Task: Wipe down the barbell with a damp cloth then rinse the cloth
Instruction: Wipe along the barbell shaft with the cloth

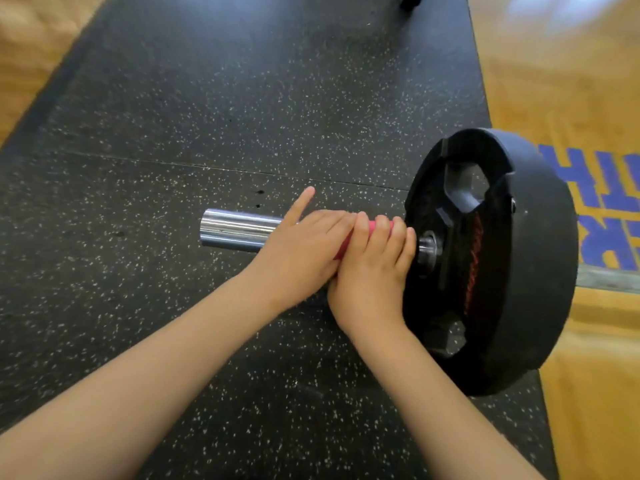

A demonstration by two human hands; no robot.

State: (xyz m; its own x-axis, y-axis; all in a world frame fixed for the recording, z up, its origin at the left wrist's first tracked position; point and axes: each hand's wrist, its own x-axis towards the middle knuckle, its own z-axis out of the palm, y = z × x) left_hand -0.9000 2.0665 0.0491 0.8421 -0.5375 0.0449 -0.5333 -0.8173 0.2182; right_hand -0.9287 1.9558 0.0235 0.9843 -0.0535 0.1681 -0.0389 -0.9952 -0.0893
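The chrome barbell sleeve (239, 230) lies level across the view, its free end pointing left. It is lifted off the speckled rubber mat (242, 116) by the black weight plate (540, 271) at its right. A pink cloth (343, 249) wraps the sleeve beside the plate, likely to rub all round it. The right hand (374, 271) curls its fingers over the cloth. The left hand (304, 251), touching the right, grips the sleeve with its index finger (301, 206) raised.

The barbell (235, 230) lies over speckled rubber flooring (207, 116), its chrome sleeve end bare (a black plate (540, 271) stands loaded). A pink cloth (343, 247) wraps the sleeve beside the plate.
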